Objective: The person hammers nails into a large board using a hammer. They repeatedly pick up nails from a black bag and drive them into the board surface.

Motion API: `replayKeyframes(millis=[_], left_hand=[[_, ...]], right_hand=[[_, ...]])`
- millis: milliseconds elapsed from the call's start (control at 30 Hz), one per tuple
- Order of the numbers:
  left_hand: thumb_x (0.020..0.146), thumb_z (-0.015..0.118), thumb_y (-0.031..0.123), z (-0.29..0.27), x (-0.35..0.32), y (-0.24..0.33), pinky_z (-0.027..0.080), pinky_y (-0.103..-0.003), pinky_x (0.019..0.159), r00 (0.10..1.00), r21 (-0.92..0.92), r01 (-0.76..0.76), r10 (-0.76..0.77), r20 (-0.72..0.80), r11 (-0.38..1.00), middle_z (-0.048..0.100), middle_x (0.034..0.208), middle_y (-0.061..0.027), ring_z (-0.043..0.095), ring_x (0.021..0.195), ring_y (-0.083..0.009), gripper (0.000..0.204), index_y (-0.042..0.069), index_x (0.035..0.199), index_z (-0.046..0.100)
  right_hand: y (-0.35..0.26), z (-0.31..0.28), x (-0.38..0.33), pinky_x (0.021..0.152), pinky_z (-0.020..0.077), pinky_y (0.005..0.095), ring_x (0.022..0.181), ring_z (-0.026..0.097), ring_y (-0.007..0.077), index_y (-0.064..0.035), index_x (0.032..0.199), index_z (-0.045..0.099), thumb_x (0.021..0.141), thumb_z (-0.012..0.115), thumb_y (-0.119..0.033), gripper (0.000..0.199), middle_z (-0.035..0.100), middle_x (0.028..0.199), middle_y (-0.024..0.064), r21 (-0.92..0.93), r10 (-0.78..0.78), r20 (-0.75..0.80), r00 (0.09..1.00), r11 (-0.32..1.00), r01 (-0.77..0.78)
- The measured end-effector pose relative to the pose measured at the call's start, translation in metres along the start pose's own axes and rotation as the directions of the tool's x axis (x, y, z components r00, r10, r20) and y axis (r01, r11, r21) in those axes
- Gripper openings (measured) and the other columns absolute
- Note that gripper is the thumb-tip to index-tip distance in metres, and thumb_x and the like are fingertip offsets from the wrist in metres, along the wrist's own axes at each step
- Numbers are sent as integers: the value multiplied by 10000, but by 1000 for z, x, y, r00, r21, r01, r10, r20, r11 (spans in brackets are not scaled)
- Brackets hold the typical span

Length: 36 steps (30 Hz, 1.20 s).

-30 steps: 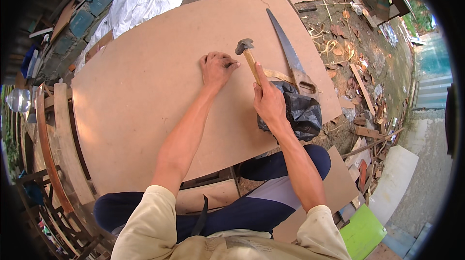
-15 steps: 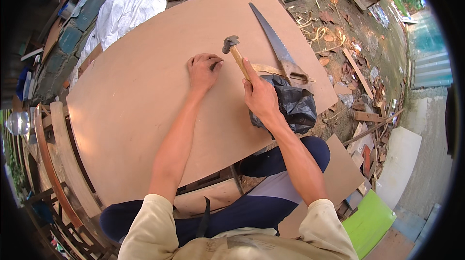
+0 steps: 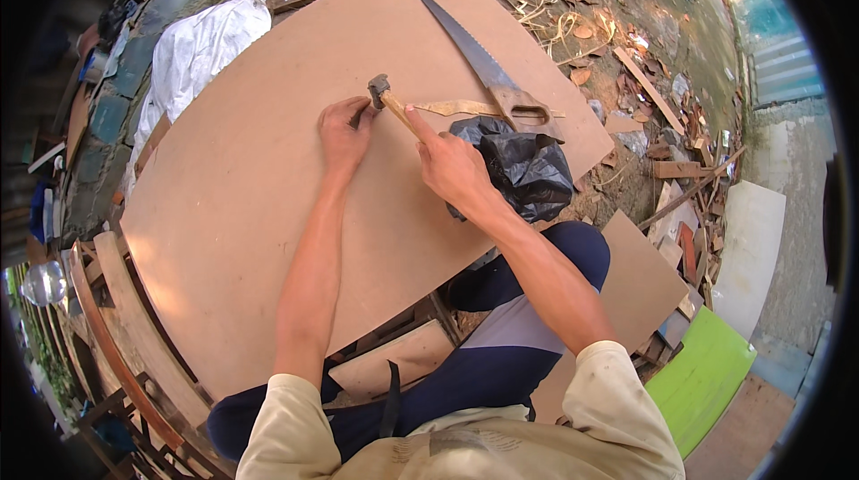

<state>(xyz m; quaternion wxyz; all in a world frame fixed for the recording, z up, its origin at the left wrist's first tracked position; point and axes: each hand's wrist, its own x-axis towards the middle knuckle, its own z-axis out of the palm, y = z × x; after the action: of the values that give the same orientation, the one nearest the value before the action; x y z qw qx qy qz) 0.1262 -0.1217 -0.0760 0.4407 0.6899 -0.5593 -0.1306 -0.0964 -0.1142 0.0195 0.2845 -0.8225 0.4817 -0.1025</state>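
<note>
A large brown board (image 3: 242, 185) lies in front of me, its near edge over my legs. On it rests my left hand (image 3: 343, 140), thumb and fingers pinched together; whatever is between them is too small to make out. My right hand (image 3: 455, 174) is wrapped round the wooden handle of a hammer (image 3: 398, 110), index finger stretched along it. The hammer's dark metal head is right beside my left fingertips. To the right lie a handsaw (image 3: 474, 55), a curved wooden strip (image 3: 456, 108) partly behind the hammer, and a crumpled black plastic bag (image 3: 528, 178).
A white sack (image 3: 201, 50) sits past the board's far left edge. Wood scraps and dry leaves litter the ground on the right, with a loose plank (image 3: 649, 91) among them. A green panel (image 3: 701, 382) lies at the lower right, a wooden frame (image 3: 148, 323) at the left.
The hammer head has come down and closer to my left fingertips. My left hand keeps its pinch. The whole view has shifted and turned slightly.
</note>
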Motion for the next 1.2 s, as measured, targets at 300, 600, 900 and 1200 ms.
replayKeyframes(millis=[300,600,900,1200], left_hand=[[951,687,271,-7,-17,17,268,-484,1183,998,443,51,-33,-49,895,610,1415,-23,487,1371,-232,236,215,1164,773],[978,647,294,-6,-15,-1,178,-589,1207,991,425,-129,101,87,896,600,1416,61,458,1402,-192,259,273,1219,741],[959,665,425,5,2,5,176,-615,1209,996,441,6,-46,79,898,677,1321,71,530,1341,-186,283,251,1158,768],[963,664,243,17,4,7,434,-506,1041,998,273,-51,41,43,961,730,1132,-80,661,1071,-278,214,90,1084,753]], right_hand=[[0,6,-4,638,561,546,697,687,446,-261,1610,327,1014,557,-172,644,667,856,260,-18,-80,-106,991,997,78],[-5,-21,-3,699,524,537,759,669,446,-225,1575,387,991,574,-152,617,692,832,254,120,-28,-147,989,992,46],[4,-38,-5,710,518,530,755,669,441,-214,1533,473,969,599,-182,579,692,805,220,258,33,-207,978,966,22],[20,-61,-22,859,524,537,955,677,460,-177,1511,495,935,577,-124,584,709,1012,274,419,119,-268,956,908,5]])
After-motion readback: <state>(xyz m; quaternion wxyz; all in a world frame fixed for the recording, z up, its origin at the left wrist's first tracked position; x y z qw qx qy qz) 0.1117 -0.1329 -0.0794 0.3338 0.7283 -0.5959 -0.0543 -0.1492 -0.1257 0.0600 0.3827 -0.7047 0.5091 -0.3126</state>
